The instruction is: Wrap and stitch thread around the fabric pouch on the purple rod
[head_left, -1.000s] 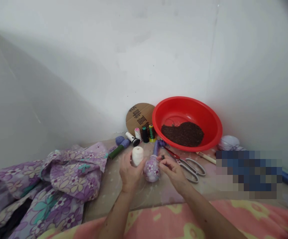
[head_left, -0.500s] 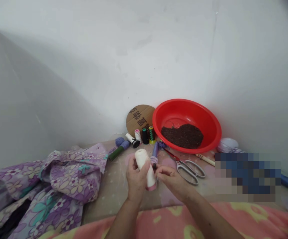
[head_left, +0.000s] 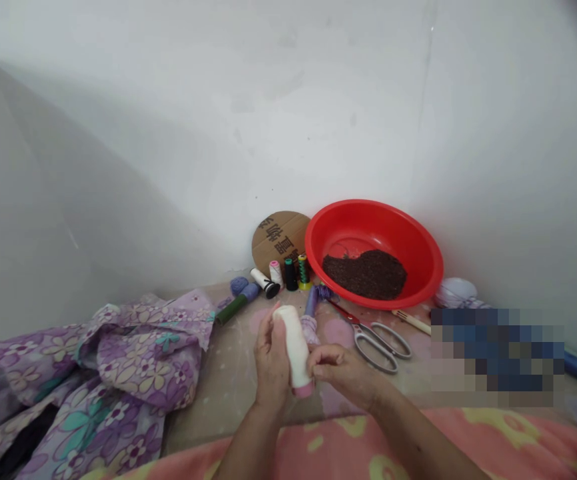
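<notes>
A large white thread spool [head_left: 296, 347] with a pink base leans in my left hand [head_left: 272, 367], whose fingers and thumb wrap round its left side. Close against the spool's lower right side is my right hand [head_left: 341, 373], its fingers curled into a pinch. Whatever lies between those fingertips is too small to tell. Behind the spool stands a purple-wrapped stick [head_left: 310, 310]. Scissors [head_left: 368, 333] with grey handles lie to the right of my hands.
A red basin [head_left: 423, 260] with dark brown material leans by a round cardboard piece [head_left: 276, 243]. Small spools, including a black spool [head_left: 290, 275], line the back. Flowered cloth [head_left: 133, 367] is heaped at left, a pink blanket [head_left: 328, 443] in front. A white ball [head_left: 457, 291] sits at right.
The white spool has shifted slightly down and turned in my left hand, whose thumb has moved along it. My right hand has come a little lower and stays by the spool's side.
</notes>
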Motion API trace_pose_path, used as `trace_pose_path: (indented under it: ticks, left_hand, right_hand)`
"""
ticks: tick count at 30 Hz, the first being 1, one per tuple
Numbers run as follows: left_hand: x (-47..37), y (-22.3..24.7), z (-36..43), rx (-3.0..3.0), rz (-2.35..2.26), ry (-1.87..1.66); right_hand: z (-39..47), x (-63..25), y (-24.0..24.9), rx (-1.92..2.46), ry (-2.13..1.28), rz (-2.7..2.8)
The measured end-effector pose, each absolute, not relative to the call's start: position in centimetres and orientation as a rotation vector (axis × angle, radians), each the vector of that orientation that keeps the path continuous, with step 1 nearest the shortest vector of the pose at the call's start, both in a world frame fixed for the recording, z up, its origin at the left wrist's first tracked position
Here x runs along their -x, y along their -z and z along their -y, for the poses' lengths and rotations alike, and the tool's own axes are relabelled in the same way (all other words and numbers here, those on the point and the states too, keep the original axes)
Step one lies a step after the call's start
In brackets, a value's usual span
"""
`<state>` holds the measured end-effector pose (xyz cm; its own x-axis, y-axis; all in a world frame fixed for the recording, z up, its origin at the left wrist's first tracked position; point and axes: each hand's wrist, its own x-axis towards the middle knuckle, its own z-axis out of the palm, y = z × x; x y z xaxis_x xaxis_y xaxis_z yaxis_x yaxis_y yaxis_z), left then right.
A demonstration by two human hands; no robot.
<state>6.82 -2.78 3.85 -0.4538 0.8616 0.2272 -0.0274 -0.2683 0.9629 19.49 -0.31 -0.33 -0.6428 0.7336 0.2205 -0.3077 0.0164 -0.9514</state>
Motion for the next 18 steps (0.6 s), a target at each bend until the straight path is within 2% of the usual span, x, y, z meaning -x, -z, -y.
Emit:
trace_pose_path:
  ticks: [14, 18]
  left_hand:
    - [-4.6, -3.9, 0.5, -0.751, -1.142, -1.956]
    - [-3.4, -5.1, 0.3, -0.823, -1.132, -1.941]
  right_hand:
    - [0.4, -19.5, 0.4, 0.441, -1.741, 1.522]
    - [0.8, -19.4, -0.1, 0.427, -1.73, 1.581]
